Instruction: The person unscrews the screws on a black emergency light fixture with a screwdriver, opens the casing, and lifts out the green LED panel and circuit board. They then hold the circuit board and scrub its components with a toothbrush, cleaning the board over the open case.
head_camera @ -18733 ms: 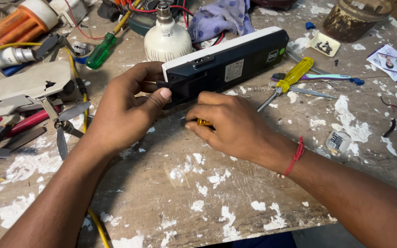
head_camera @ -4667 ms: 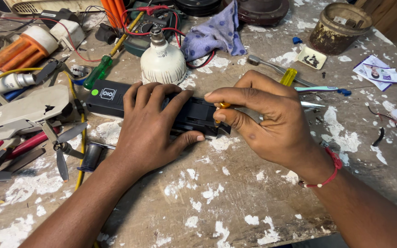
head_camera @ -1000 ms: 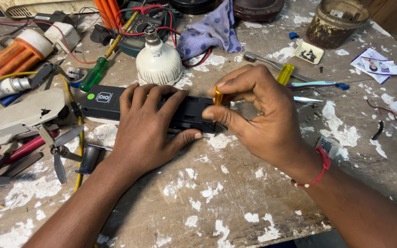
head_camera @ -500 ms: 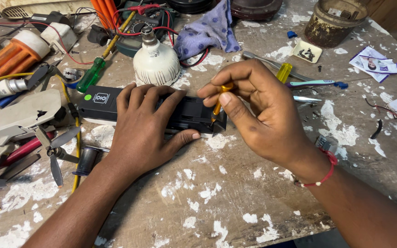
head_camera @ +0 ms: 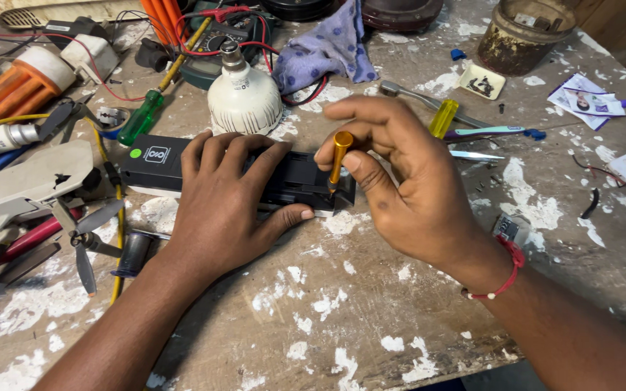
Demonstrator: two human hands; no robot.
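A long black rectangular device (head_camera: 155, 161) lies flat on the paint-spattered workbench (head_camera: 371, 304). My left hand (head_camera: 222, 203) presses down on its middle, fingers spread over the top and thumb against its near edge. My right hand (head_camera: 400, 181) pinches a small gold-handled screwdriver (head_camera: 340, 152) between thumb and fingers. The screwdriver stands nearly upright with its tip on the device's right end.
A white LED bulb (head_camera: 243, 98) stands just behind the device. A green-handled screwdriver (head_camera: 141, 116), a multimeter with red leads (head_camera: 215, 43), a purple cloth (head_camera: 327, 51) and a rusty tin (head_camera: 519, 32) lie further back. A yellow-handled screwdriver (head_camera: 443, 117) and a small drone (head_camera: 38, 181) flank the work.
The gold screwdriver has tipped up from lying low along the device to standing nearly upright on its right end. My left hand has stayed on the device.
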